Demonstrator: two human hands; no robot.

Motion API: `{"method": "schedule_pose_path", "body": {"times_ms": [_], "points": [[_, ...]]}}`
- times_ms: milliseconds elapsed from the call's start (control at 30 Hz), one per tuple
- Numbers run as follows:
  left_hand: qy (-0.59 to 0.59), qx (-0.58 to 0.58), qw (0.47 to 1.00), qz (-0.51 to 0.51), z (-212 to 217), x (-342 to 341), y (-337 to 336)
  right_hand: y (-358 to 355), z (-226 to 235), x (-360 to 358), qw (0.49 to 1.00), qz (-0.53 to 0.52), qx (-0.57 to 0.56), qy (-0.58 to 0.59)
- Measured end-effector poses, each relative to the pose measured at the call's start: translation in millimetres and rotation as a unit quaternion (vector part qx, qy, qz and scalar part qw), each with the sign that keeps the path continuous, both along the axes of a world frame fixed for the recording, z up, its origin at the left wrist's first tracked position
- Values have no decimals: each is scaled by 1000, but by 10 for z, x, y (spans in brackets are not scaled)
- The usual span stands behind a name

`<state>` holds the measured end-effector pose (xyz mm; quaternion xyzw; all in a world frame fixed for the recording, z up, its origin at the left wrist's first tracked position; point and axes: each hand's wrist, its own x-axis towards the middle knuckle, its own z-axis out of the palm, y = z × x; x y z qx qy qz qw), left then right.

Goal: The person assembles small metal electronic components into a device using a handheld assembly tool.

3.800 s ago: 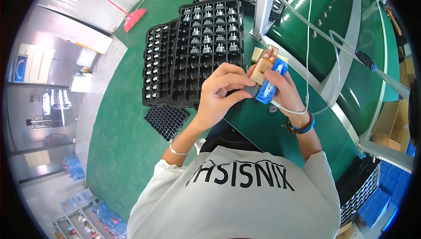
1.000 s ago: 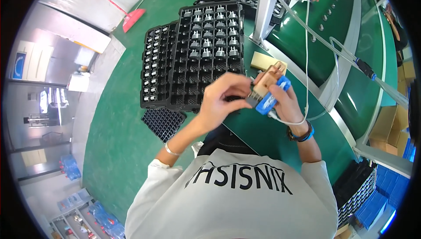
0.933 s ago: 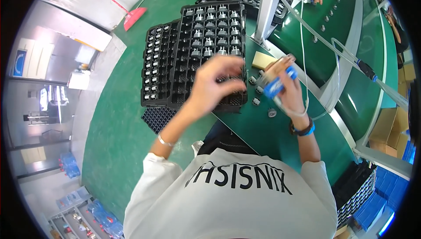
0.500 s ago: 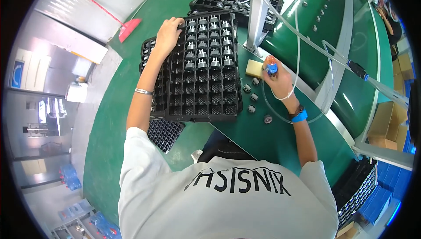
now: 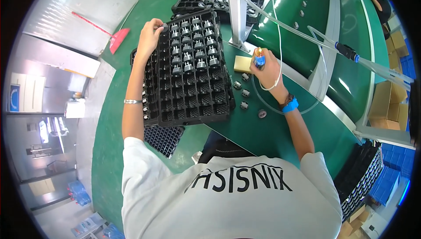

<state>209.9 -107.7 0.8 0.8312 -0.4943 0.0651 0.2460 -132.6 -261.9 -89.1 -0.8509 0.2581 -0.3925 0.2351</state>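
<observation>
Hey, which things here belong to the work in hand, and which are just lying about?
In the work:
- small grey part at the left hand's fingertips
- blue-and-amber tool in the right hand
- black tray with upright plugs
- probably the loose round parts

Apparently lying about:
- red broom
- cardboard box

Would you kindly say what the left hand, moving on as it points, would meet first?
The left hand would probably meet the nearest grey plug in the black tray; depth is unclear.
</observation>
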Motion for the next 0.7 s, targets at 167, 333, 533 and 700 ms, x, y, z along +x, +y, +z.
{"method": "schedule_pose_path", "body": {"times_ms": [167, 333, 533, 700], "points": [[555, -186, 809, -62, 205, -682, 325, -721, -202, 52, 988, -97, 121, -6], [645, -198, 732, -91, 245, -1448, 769, -1448, -315, -164, 978, -200, -39, 38], [580, -220, 775, -124, 219, -2095, 852, -1367, -179, -162, 972, -218, -78, 46], [562, -270, 755, -204, 140, -2330, 637, -515, 177, -63, 912, 122, 324, -220]]}}
